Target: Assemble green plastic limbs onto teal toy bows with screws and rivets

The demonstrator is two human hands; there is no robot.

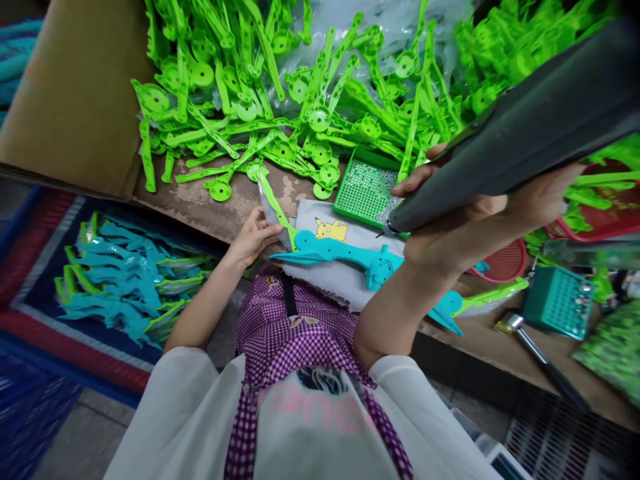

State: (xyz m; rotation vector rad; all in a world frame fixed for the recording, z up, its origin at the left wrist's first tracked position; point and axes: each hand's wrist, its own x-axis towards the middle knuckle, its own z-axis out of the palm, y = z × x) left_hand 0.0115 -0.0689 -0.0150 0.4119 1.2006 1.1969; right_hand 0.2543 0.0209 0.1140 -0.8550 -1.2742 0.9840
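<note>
My left hand (256,235) pinches a lime-green plastic arm (274,205), partly sleeved in clear film, at the left end of a turquoise plastic part (333,250). This part lies across a pale cloth (313,270) printed with a yellow cartoon figure. A second green arm (493,297) sticks out at its right end, and my right forearm hides some of it. Wrapped round a thick, dark-covered electric screwdriver (515,127) is my right hand (450,207). The thin bit points down-left, by the near edge of a green perforated tray (365,183) with small screws in its right corner.
Lime-green arms (320,120) are heaped across the back of the bench beside a cardboard box (75,100). Finished-looking turquoise pieces (115,273) fill a container at lower left. At right are a hammer (543,360), a teal basket (560,303) and a red basket (505,261).
</note>
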